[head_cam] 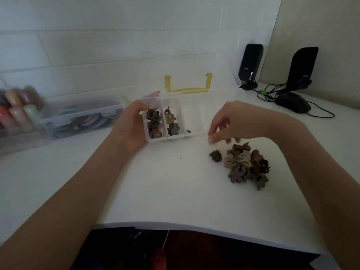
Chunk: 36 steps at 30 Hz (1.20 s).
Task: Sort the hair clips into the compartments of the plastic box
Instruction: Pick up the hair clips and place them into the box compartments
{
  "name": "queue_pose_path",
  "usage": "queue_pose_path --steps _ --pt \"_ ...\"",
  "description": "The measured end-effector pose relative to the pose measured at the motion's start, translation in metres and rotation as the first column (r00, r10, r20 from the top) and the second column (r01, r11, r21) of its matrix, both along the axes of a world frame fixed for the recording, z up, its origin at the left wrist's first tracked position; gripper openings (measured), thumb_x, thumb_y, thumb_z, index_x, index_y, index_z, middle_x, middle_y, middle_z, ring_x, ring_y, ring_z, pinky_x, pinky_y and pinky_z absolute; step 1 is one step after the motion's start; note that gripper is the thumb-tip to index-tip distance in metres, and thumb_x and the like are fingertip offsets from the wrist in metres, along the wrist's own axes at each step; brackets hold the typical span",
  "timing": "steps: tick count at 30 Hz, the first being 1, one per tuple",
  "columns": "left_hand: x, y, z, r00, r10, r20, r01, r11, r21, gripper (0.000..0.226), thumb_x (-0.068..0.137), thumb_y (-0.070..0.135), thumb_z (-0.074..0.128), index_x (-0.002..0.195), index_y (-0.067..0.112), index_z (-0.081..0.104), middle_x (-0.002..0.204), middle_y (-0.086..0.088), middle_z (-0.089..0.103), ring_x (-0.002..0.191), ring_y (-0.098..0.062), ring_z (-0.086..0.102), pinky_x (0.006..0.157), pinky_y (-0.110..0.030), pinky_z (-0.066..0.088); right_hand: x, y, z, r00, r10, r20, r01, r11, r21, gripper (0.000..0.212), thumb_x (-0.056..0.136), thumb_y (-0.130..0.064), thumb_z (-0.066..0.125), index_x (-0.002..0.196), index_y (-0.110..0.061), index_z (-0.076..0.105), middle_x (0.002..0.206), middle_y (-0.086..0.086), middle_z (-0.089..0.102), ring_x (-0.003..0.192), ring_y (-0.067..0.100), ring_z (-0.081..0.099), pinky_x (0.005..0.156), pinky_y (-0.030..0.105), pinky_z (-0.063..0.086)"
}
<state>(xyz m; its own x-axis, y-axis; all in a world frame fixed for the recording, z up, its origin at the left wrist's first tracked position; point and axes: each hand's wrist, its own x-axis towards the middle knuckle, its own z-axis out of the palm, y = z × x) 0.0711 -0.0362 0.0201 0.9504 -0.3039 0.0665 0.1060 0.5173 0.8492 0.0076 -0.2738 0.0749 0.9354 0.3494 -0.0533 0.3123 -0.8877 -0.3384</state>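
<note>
A clear plastic box (196, 135) with a yellow handle stands open on the white desk. Its leftmost compartment holds dark brown clips (153, 123). The second holds beige and brown clips (171, 121), and one small dark clip (188, 131) lies in the third. My left hand (132, 123) grips the box's left end. A pile of brown, grey and beige hair clips (247, 164) lies to the right of the box, with one dark clip (215, 155) apart at its left. My right hand (231, 123) hovers over the pile, fingers pointing down and apart, nothing visibly held.
A clear lidded case of coloured items (81, 117) and a rack of pastel objects (17, 108) stand at the left. Two black speakers (251, 65) (302, 69), a mouse (292, 103) and cables lie at the back right. The desk's front edge (175, 226) curves near me.
</note>
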Motion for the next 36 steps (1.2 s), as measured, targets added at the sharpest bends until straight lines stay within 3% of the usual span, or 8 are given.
queue_pose_path --steps 7,14,18,21,24,29,33,36 --pt "-0.002 -0.004 0.0 0.999 -0.044 -0.004 0.043 0.997 -0.056 0.063 0.052 0.015 0.073 0.115 0.019 0.067 0.125 -0.014 0.051 0.113 -0.031 0.044 0.112 -0.051 0.025 0.001 0.035 -0.014 0.892 -0.015 0.452 -0.173 0.912 0.372 0.013 0.076 -0.022 0.076 0.089 -0.022 0.073 0.078 -0.006 0.067 0.069 0.008 0.06 0.073 0.025 0.052" --pt "-0.026 -0.023 0.008 0.973 -0.219 0.073 0.221 0.975 -0.011 0.024 0.068 0.016 0.057 0.083 0.015 0.075 0.076 -0.005 0.07 0.061 -0.016 0.067 0.056 -0.024 0.054 0.007 0.055 -0.042 0.695 -0.122 0.708 -0.003 0.985 0.173 0.007 0.082 -0.02 0.063 0.089 -0.019 0.062 0.087 -0.007 0.06 0.086 0.014 0.049 0.061 0.031 0.046" --pt "-0.016 -0.018 0.002 0.982 -0.182 0.047 0.182 0.983 0.01 0.036 0.065 0.007 0.068 0.099 0.017 0.074 0.096 -0.01 0.068 0.075 -0.021 0.067 0.064 -0.029 0.056 0.014 0.059 -0.044 0.542 -0.081 0.836 0.068 0.996 0.052 0.009 0.071 -0.016 0.073 0.071 -0.009 0.067 0.079 0.004 0.066 0.082 0.03 0.055 0.062 0.032 0.042" --pt "-0.006 -0.016 -0.003 0.994 -0.112 0.012 0.111 0.992 0.064 0.059 0.059 0.025 0.071 0.118 0.021 0.067 0.117 -0.013 0.057 0.096 -0.026 0.058 0.082 -0.038 0.053 0.018 0.058 -0.041 0.483 -0.06 0.873 0.212 0.976 -0.05 0.007 0.069 -0.019 0.073 0.066 -0.014 0.071 0.087 0.008 0.06 0.081 0.03 0.053 0.063 0.031 0.032" --pt "-0.003 -0.014 -0.005 0.996 -0.088 -0.021 0.088 0.996 0.015 0.067 0.06 0.023 0.073 0.126 0.019 0.063 0.131 -0.019 0.051 0.11 -0.032 0.054 0.098 -0.047 0.048 0.019 0.052 -0.04 0.518 -0.06 0.854 0.209 0.976 -0.058 0.013 0.08 -0.026 0.067 0.074 -0.019 0.076 0.087 0.009 0.056 0.083 0.031 0.051 0.064 0.032 0.031" --pt "-0.003 -0.016 -0.005 0.995 -0.093 -0.021 0.092 0.995 -0.048 0.068 0.047 0.018 0.087 0.112 0.016 0.069 0.122 -0.017 0.054 0.1 -0.031 0.062 0.078 -0.039 0.054 0.019 0.045 -0.041 0.623 -0.153 0.767 0.089 0.988 0.125 0.018 0.086 -0.028 0.064 0.097 -0.019 0.076 0.089 0.008 0.053 0.086 0.027 0.047 0.067 0.032 0.038" --pt "-0.007 -0.018 -0.001 0.987 -0.162 -0.01 0.16 0.981 -0.114 0.055 0.044 0.017 0.087 0.097 0.012 0.074 0.114 -0.018 0.061 0.107 -0.031 0.06 0.101 -0.043 0.046 0.017 0.039 -0.033 0.688 -0.229 0.689 -0.105 0.907 0.407 0.017 0.086 -0.021 0.066 0.1 -0.019 0.075 0.088 0.001 0.053 0.086 0.013 0.046 0.074 0.011 0.034" --pt "-0.002 -0.015 -0.002 0.993 -0.119 -0.018 0.118 0.992 -0.052 0.068 0.036 0.021 0.09 0.102 0.016 0.073 0.117 -0.017 0.056 0.109 -0.031 0.052 0.107 -0.046 0.035 0.008 0.026 -0.015 0.799 -0.073 0.597 -0.197 0.906 0.374 0.014 0.084 -0.021 0.068 0.096 -0.022 0.075 0.077 -0.008 0.059 0.068 0.001 0.048 0.063 0.006 0.036"
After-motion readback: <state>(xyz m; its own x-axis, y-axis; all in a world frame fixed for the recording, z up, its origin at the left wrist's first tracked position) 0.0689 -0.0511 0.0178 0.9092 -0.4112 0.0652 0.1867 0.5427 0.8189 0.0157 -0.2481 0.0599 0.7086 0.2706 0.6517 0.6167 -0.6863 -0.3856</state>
